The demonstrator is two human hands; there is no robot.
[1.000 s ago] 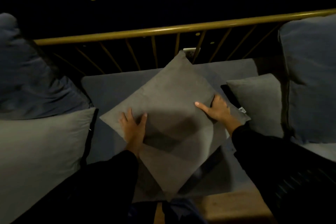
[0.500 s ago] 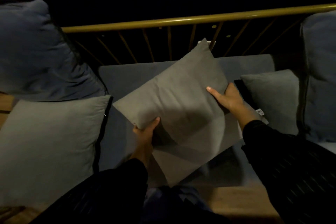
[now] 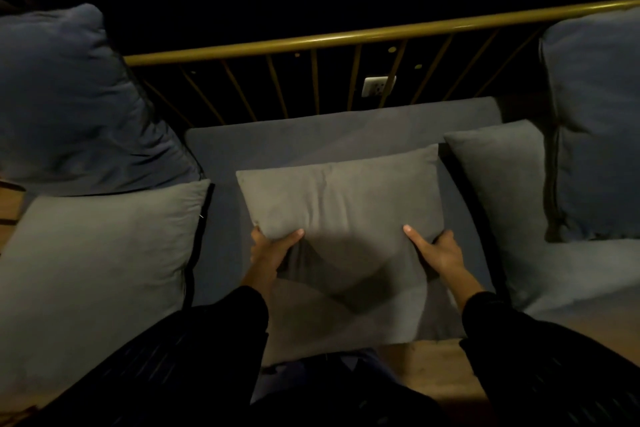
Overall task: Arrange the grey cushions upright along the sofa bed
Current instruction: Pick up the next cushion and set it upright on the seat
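**Cushion gripped at both sides, to be stood up**

The fingers of the left hand (image 3: 268, 251) and the right hand (image 3: 438, 250) are clamped on the side edges of the middle cushion (image 3: 341, 204), thumbs on top. The cushion is held square over the middle of the mattress (image 3: 311, 135), near its front edge, between two other cushions. For a good result, it should be lifted evenly, carried to the rear edge and leaned against the rail (image 3: 346, 38), with its bottom edge pressed flat.
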